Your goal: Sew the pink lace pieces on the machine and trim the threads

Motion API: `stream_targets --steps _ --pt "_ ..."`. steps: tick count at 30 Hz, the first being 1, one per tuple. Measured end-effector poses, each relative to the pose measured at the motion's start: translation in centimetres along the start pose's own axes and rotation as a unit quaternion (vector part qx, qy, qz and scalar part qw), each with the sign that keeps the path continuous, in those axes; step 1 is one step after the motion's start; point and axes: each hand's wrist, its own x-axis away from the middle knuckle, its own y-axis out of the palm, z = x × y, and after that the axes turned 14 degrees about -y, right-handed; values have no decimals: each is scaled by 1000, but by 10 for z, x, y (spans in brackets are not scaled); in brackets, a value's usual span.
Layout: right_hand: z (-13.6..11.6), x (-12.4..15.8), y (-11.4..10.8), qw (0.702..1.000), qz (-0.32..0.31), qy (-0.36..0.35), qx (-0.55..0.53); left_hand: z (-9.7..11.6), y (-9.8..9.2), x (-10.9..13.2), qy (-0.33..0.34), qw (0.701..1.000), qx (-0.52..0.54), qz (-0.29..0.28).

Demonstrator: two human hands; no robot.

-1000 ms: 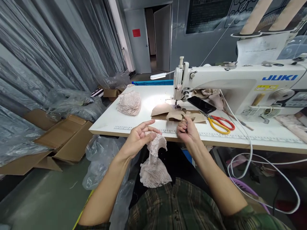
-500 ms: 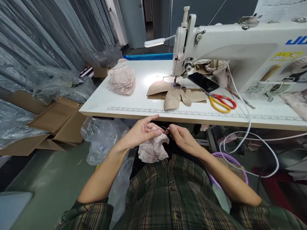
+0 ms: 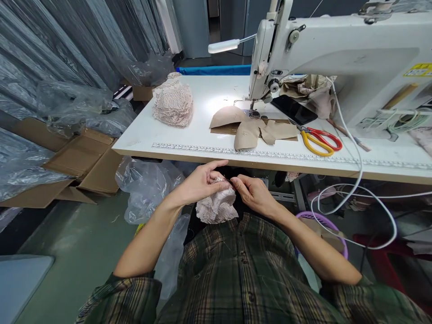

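Below the table's front edge, my left hand (image 3: 205, 182) pinches a pale pink lace piece (image 3: 218, 207), its thumb across the top and its index finger stretched out. The lace hangs down over my lap. Close to its upper right side, my right hand (image 3: 251, 191) is closed, thumb against fingers, around a small dark tool that is mostly hidden. Beige fabric pieces (image 3: 248, 135) lie by the needle of the white sewing machine (image 3: 313, 49). A stack of pink lace (image 3: 173, 103) stands on the table's left part.
The white table (image 3: 135, 139) carries scissors (image 3: 319, 141) and a black phone (image 3: 293, 110). A white cable (image 3: 357, 180) hangs over its front edge at right. Plastic bags (image 3: 148, 189) and an open cardboard box (image 3: 81, 157) are at left. A purple basket (image 3: 342, 243) is below right.
The view has shifted slightly, moving the sewing machine up and right in the picture. My right hand has come a little closer to my left hand, and the dark tool shows less.
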Motion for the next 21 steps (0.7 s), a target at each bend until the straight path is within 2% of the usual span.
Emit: stream_targets --steps 2,4,7,9,12,17,19,21 --pt "2 3 6 999 22 13 -37 1 0 1 -6 1000 -1 2" --pt "4 8 13 992 30 19 -120 0 -1 3 -13 1000 2 0" --pt "12 21 26 974 -2 44 -221 -10 -2 3 -19 1000 19 8" --pt "22 31 36 969 -25 81 -232 -27 -1 -1 -26 999 24 36" --pt "43 43 49 972 -45 121 -195 -66 3 -14 -32 991 -6 128" --pt "73 50 60 985 -61 160 -15 -129 12 -34 -33 951 -147 270" --pt "77 50 60 985 -51 158 35 -146 13 -37 -59 934 -206 285" --pt "78 50 58 986 -40 152 53 -159 16 -37 -93 929 -233 273"
